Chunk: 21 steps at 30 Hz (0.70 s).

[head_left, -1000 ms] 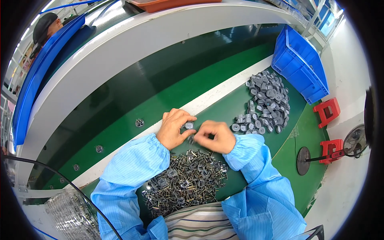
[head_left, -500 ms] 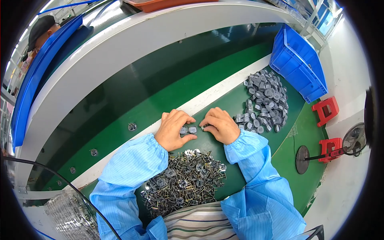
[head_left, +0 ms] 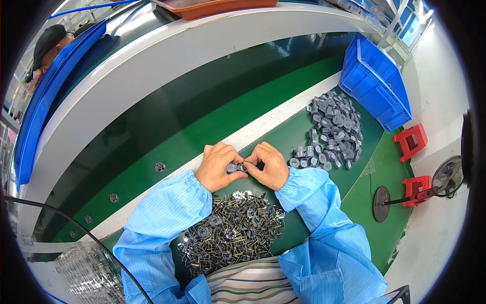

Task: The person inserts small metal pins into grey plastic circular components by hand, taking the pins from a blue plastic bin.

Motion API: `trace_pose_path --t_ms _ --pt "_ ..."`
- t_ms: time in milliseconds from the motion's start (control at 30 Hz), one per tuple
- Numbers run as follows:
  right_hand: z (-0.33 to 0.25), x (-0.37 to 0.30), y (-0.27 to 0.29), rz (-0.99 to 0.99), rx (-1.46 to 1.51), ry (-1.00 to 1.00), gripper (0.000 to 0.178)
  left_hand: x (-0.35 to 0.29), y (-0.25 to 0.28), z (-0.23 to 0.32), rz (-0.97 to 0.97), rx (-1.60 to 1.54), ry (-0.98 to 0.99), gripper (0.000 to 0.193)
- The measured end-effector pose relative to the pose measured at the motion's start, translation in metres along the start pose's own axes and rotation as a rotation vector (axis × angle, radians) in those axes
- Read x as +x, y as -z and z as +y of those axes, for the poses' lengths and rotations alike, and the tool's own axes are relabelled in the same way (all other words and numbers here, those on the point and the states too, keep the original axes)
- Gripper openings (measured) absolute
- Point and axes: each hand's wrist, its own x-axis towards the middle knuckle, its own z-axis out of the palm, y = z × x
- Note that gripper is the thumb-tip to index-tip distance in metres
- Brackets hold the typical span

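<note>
The left hand (head_left: 216, 165) pinches a small grey part (head_left: 233, 167) between thumb and fingers, just above the green surface (head_left: 283, 139). Touching it from the right, the right hand (head_left: 271, 164) closes its fingertips on a tiny metal piece (head_left: 244, 165), both hands equally near.

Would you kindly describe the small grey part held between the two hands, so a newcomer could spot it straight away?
Start from the green worktop with the blue bin at its far right. In front of the white strip, the left hand and right hand meet, pinching a small grey part. Unlike the pile of grey round parts to the right and the heap of dark pinned pieces nearer the person, it is the only piece lifted in fingertips.
</note>
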Motion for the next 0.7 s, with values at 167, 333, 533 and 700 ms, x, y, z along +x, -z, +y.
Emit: trace_pose_path --t_ms 167,333,533,700 --pt "-0.008 -0.002 -0.006 0.018 0.014 -0.097 0.021 -0.001 0.0 0.0 0.016 0.003 -0.008 0.037" --pt "-0.007 -0.004 -0.006 0.001 0.004 -0.168 0.02 0.0 0.0 0.002 0.045 0.008 -0.017 0.038" --pt "-0.006 0.001 0.003 -0.109 0.048 -0.131 0.021 -0.001 0.0 0.001 0.035 -0.008 -0.003 0.035" --pt "-0.004 0.005 0.005 -0.165 0.033 -0.21 0.022 0.0 -0.001 0.0 0.021 0.003 -0.021 0.035"
